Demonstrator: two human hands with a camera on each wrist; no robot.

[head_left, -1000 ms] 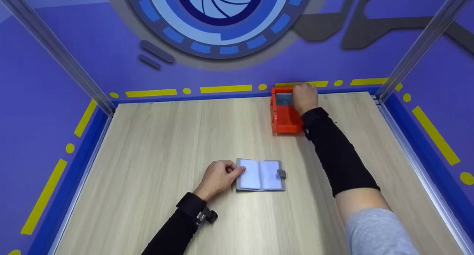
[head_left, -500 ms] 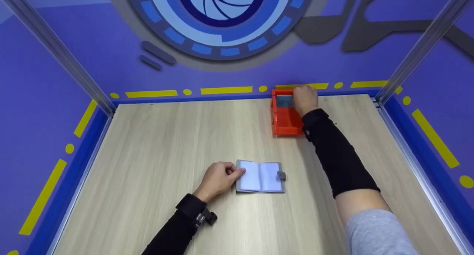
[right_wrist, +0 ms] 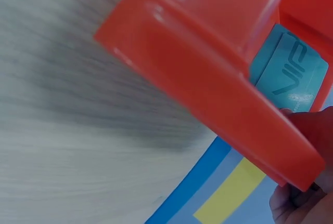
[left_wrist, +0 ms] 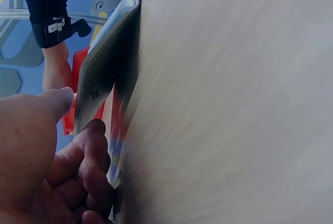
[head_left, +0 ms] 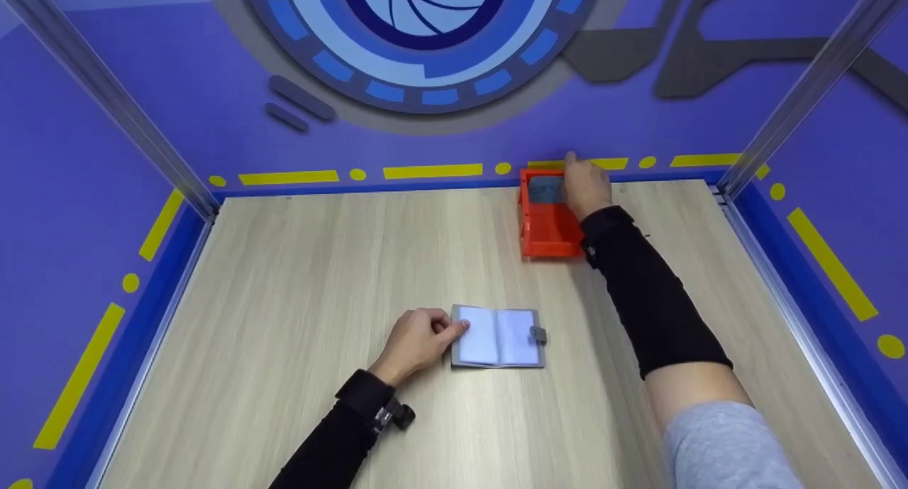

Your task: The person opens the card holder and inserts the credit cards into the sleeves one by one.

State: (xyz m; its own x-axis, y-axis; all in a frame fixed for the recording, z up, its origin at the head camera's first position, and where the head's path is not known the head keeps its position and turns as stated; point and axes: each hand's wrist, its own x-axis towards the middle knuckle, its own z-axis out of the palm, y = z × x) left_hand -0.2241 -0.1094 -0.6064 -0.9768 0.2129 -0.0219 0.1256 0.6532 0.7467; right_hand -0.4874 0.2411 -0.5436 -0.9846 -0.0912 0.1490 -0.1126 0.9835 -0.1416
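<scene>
A small grey card holder [head_left: 499, 337] lies open on the table, its pale sleeve pages facing up and a snap strap at its right edge. My left hand [head_left: 417, 340] pinches its left cover between thumb and fingers; the left wrist view shows that cover [left_wrist: 101, 70] raised off the tabletop. Farther back, my right hand [head_left: 587, 187] reaches over the right side of a red bin [head_left: 550, 249]. Its fingers grip a blue-grey card [right_wrist: 294, 76] marked VIP at the bin's far end. Another card shows beneath it. The fingertips' exact hold is partly hidden.
The red bin stands against the blue-purple back wall [head_left: 425, 145]. Side walls with metal posts [head_left: 787, 99] bound the wooden table [head_left: 319, 276] left and right. The bin's raised side wall [right_wrist: 208, 83] lies close to the right wrist.
The right hand's shape has changed: a finger now points up past the bin's rim. The top card has shifted, and its lettering now shows. The left hand and card holder stay put.
</scene>
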